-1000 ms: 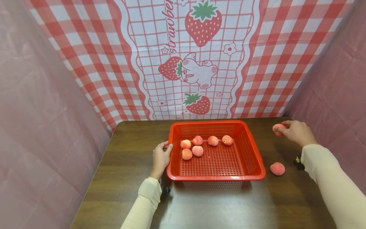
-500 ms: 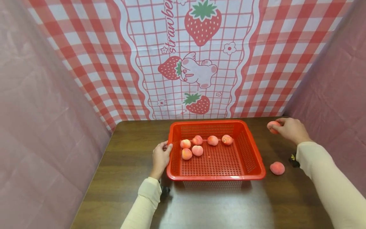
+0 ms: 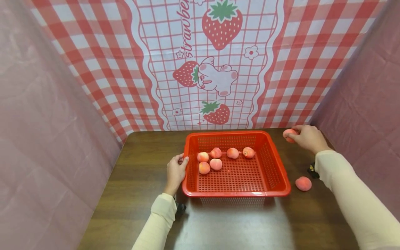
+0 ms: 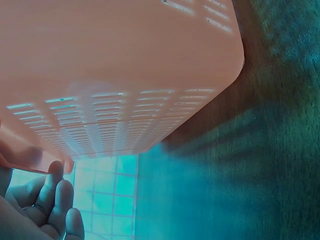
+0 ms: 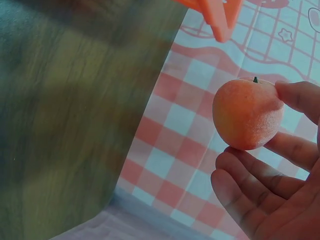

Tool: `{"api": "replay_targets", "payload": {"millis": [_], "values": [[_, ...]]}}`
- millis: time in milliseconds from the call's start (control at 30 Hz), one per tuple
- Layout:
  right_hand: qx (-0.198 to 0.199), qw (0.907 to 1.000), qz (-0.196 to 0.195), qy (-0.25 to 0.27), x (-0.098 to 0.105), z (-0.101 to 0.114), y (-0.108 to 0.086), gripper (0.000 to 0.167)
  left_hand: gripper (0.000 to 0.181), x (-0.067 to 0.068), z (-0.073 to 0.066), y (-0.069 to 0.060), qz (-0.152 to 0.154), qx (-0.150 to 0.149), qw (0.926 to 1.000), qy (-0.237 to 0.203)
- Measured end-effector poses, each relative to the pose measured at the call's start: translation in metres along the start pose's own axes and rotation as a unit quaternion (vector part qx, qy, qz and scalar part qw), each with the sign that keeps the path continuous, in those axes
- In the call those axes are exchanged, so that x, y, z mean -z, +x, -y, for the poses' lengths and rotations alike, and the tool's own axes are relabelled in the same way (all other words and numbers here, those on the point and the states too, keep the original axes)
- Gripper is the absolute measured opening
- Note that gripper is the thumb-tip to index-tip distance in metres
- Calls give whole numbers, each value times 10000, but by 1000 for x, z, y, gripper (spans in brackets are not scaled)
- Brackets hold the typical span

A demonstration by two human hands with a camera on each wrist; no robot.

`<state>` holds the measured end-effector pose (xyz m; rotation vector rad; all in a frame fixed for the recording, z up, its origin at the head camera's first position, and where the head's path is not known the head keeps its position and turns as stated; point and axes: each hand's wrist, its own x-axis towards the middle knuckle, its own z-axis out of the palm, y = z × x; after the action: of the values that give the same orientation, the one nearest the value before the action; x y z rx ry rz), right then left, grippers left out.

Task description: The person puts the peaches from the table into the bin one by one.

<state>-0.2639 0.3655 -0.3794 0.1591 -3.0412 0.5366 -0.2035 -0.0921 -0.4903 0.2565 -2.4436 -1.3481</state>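
Observation:
A red plastic basket [image 3: 236, 193] with slotted walls stands on the table, several peaches [image 3: 216, 164] lying at its left and back. At its left rim my left hand [image 3: 176, 172] grips the edge, thumb on top; in the left wrist view the fingers [image 4: 63, 197] curl below the rim. Past the basket's back right corner, my right hand [image 3: 309, 138] holds a peach [image 5: 247, 114] between thumb and fingers, its small green stem showing in the right wrist view. Another peach [image 3: 303, 183] rests on the table to the right of the basket.
The brown wooden table [image 3: 137, 187] extends on both sides and in front of the basket. A checked strawberry-print cloth [image 3: 215, 69] hangs behind it. Pink cloths [image 3: 47, 121] hang at the left and right.
My right hand has moved left and slightly farther back, carrying its peach toward the basket. The left hand and the basket have stayed in place.

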Motion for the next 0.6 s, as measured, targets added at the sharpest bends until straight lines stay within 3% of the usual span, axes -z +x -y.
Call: {"api": "replay_targets", "payload": {"millis": [367,600], "values": [[314,9991,-285,-30,-4,14,6,63,31,2,-3,0,48,105,9999,-75],[369,9989,-259,122,-7,23,6,61,31,0,-1,0,52,136,9999,-89]]}}
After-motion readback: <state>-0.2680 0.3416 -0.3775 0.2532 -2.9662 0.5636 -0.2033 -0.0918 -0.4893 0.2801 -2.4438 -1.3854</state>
